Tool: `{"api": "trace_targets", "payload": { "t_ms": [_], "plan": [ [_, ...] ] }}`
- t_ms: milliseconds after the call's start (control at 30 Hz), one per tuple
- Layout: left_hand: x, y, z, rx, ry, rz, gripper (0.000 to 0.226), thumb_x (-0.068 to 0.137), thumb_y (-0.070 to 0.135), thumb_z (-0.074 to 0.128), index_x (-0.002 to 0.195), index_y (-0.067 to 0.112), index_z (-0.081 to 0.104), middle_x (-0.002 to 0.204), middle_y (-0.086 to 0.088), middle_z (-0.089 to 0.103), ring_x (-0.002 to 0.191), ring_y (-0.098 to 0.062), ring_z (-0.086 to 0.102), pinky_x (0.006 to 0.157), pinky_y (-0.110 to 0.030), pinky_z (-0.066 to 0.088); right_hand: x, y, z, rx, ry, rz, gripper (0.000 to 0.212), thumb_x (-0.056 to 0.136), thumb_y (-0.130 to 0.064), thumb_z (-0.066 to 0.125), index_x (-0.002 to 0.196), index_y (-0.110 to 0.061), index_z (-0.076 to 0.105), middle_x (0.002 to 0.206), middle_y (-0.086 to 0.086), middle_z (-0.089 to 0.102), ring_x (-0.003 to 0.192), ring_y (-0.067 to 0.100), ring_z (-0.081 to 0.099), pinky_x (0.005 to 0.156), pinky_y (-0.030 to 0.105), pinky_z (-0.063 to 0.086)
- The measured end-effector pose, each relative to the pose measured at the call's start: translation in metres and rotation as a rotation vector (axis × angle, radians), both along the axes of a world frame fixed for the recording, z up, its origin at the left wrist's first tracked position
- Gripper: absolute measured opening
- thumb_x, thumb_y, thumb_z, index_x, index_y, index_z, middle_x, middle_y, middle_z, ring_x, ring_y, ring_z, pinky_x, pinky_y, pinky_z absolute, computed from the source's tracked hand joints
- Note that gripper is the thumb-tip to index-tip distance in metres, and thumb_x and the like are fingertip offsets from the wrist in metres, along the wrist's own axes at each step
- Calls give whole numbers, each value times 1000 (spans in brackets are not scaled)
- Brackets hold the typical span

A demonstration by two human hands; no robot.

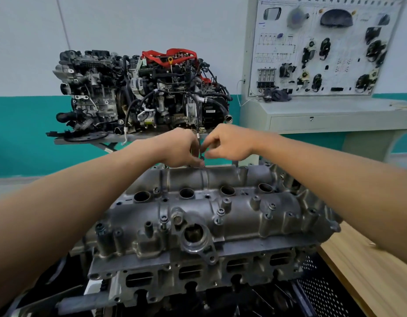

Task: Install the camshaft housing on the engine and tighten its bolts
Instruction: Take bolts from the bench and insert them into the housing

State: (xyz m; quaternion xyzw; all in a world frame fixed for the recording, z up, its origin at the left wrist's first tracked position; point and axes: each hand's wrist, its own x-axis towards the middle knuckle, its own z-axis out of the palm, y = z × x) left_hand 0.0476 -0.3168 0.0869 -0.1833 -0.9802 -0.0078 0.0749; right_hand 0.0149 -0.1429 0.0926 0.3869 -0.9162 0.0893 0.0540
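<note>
The grey cast camshaft housing (220, 209) sits on top of the engine's cylinder head (198, 277) in the middle of the view. Several bolts stand loosely in its holes, such as one bolt (220, 212) near the middle and another bolt (271, 208) to the right. Both arms reach over to the housing's far edge. My left hand (179, 149) has its fingers curled down at that edge, pinching a small dark bolt (201, 159). My right hand (230, 144) is beside it with curled fingers, pinching near the same bolt.
A complete engine (140, 92) with red hoses sits on a stand behind. A training board (323, 46) with car parts stands at the back right on a grey console. A wooden bench top (367, 280) lies at the right, with a perforated black panel (319, 291) beside it.
</note>
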Motion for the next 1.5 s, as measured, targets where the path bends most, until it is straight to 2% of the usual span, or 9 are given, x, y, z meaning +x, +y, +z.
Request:
{"api": "trace_targets", "payload": {
  "t_ms": [167, 333, 433, 567, 733, 933, 1200, 1300, 1500],
  "plan": [
    [23, -42, 16, 111, -145, -7, 27, 96, 28, 64, 122, 21, 64, 118, 9, 67, 105, -7, 64, 98, -27, 48, -11, -7, -14, 9, -87, 77, 48, 79, 4, 48, 114, -17, 73, 93, -1, 75, 78, 7, 64, 65, 13, 49],
    [119, -128, -14, 193, 126, 56, 50, 73, 93, 40, 113, 66, 52, 114, 49, 54, 97, 22, 55, 79, -17, 48, -19, -17, -15, -31, -53, 140, 12, 88, -18, 67, 94, -16, 77, 77, -13, 73, 74, 4, 68, 75, 23, 55],
    [164, -147, -76, 390, 338, 124, 55, 77, 87, 48, 116, 50, 61, 109, 36, 64, 92, 13, 63, 72, -35, 58, -23, -19, -12, -12, -108, 145, 7, 88, -19, 71, 86, -17, 77, 70, -10, 74, 69, 7, 71, 64, 22, 56],
    [163, -123, -102, 459, 513, 100, 26, 92, 62, 46, 100, 42, 61, 100, 29, 62, 90, 12, 58, 72, -14, 45, -25, -19, -11, -10, -133, 148, 8, 89, -18, 72, 84, -15, 77, 67, -9, 73, 66, 7, 70, 62, 18, 53],
    [154, -107, -98, 612, 646, 10, 27, 89, 29, 42, 76, 21, 64, 77, 9, 62, 73, -6, 58, 64, -25, 42, -29, -14, -16, -74, -176, 141, 9, 90, -19, 71, 88, -14, 78, 69, -8, 74, 68, 10, 72, 69, 21, 57],
    [154, -104, -98, 623, 678, 47, 32, 91, 27, 40, 75, 13, 64, 70, 3, 63, 66, -10, 54, 63, -34, 43, -23, -17, -11, 11, -105, 128, 13, 91, -25, 70, 85, -15, 76, 68, -9, 73, 64, 3, 67, 62, 14, 50],
    [157, -101, -95, 654, 642, 47, 35, 90, 34, 41, 68, 13, 60, 66, 2, 58, 66, -14, 53, 59, -28, 39, -11, -26, -13, 477, 379, 37, 44, 104, -49, 33, 78, -20, 54, 76, -2, 51, 76, 26, 54, 65, 35, 42],
    [158, -98, -95, 686, 651, 50, 35, 88, 35, 43, 67, 13, 60, 66, 1, 59, 66, -16, 53, 59, -29, 40, -15, -26, -9, 417, 283, -6, 53, 102, -56, 27, 66, -23, 48, 69, -6, 50, 66, 17, 51, 63, 34, 38],
    [159, -94, -95, 743, 640, 71, 34, 87, 36, 45, 66, 15, 61, 64, 0, 59, 65, -17, 53, 57, -29, 39, -19, -21, -9, 455, 137, 83, 35, 103, -43, 41, 96, -14, 61, 95, 3, 63, 89, 26, 59, 79, 39, 46]
  ]
}}
